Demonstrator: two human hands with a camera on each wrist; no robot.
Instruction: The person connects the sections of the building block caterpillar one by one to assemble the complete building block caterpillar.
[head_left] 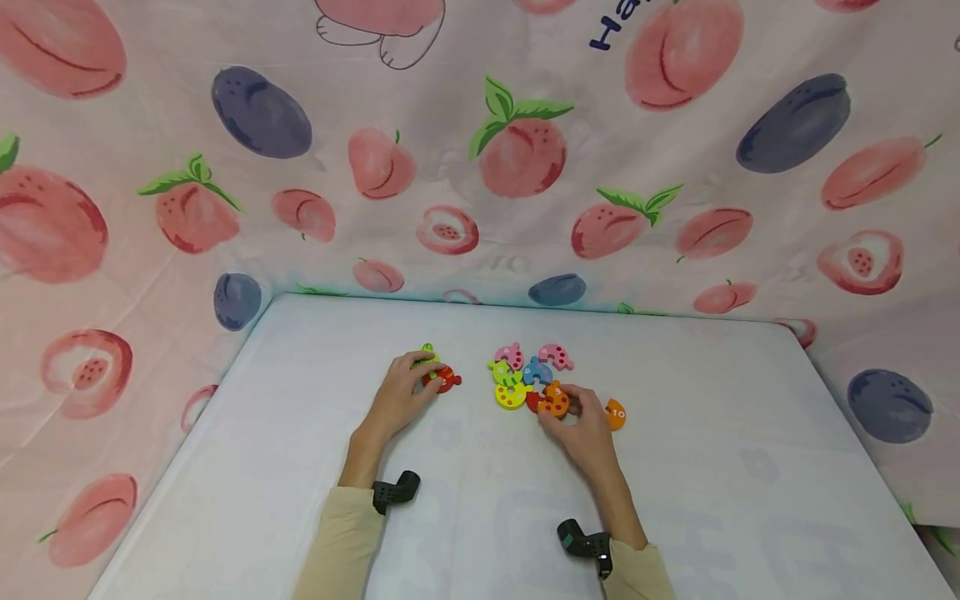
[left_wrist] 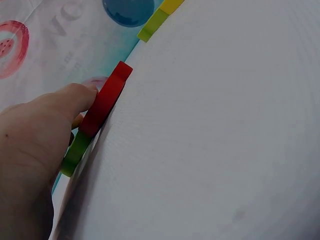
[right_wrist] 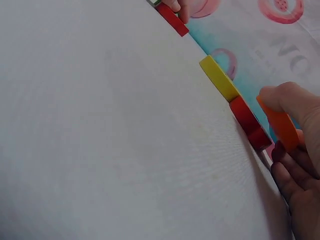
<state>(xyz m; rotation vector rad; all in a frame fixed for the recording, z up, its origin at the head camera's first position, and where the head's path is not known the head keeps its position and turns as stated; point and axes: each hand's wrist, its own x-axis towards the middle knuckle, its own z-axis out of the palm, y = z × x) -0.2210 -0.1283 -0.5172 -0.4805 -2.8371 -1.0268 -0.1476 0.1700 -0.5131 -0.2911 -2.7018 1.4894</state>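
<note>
Flat, spotted animal-shaped wooden pieces lie in a cluster on the white table. My left hand (head_left: 401,390) is left of the cluster, its thumb and fingers around a red piece (head_left: 444,380). A green piece (left_wrist: 75,154) adjoins the red one and is partly hidden by the fingers in the head view. My right hand (head_left: 588,429) pinches an orange piece (right_wrist: 281,125) with dark spots, tilted up between thumb and fingers. That orange piece overlaps a second red piece (right_wrist: 247,120) in the head view. A yellow piece (head_left: 511,396) sits beside that red one.
Behind these lie a light green piece (head_left: 506,372), a blue piece (head_left: 537,371) and two pink pieces, one at left (head_left: 510,357), one at right (head_left: 556,357). Another orange piece (head_left: 616,414) lies right of my right hand. A fruit-print cloth (head_left: 450,283) hangs behind the table (head_left: 465,533).
</note>
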